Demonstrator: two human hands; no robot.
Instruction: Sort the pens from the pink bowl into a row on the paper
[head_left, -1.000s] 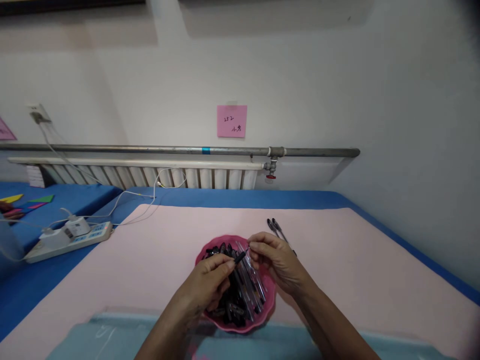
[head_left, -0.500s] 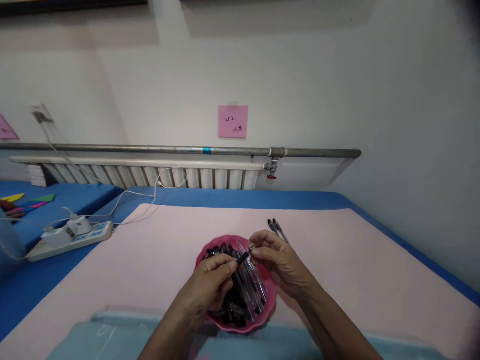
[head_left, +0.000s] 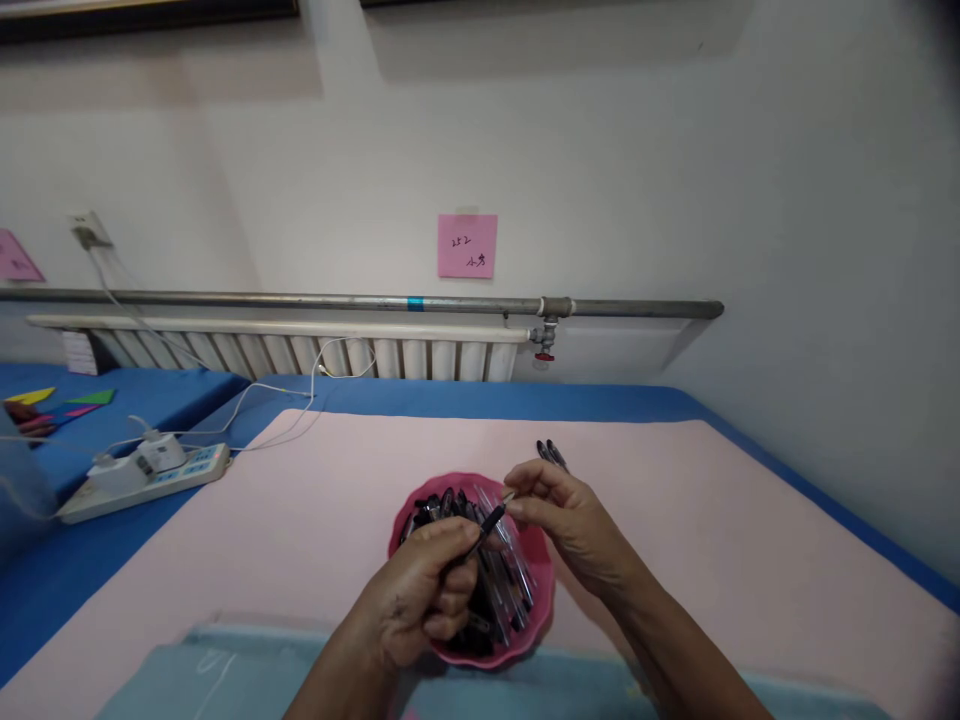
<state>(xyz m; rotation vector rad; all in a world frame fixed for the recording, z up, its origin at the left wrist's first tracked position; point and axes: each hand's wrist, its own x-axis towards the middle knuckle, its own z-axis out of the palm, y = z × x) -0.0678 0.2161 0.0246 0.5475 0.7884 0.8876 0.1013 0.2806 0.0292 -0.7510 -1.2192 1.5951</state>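
Clamped in the left hand point(head_left: 431, 580), apparently for steadiness, a black pen part point(head_left: 492, 520) points to one o'clock, where the right hand point(head_left: 562, 510) pinches a small piece point(head_left: 509, 497), above a pink bowl point(head_left: 547, 600) likely set within reach.

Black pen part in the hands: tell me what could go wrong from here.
The small piece pinched by the right hand might slip and be hard to find among the clear tubes in the pink bowl. The black pen part, held by the left hand over the bowl, could drop among similar dark pieces. The right hand might nudge the pens lying just beyond it.
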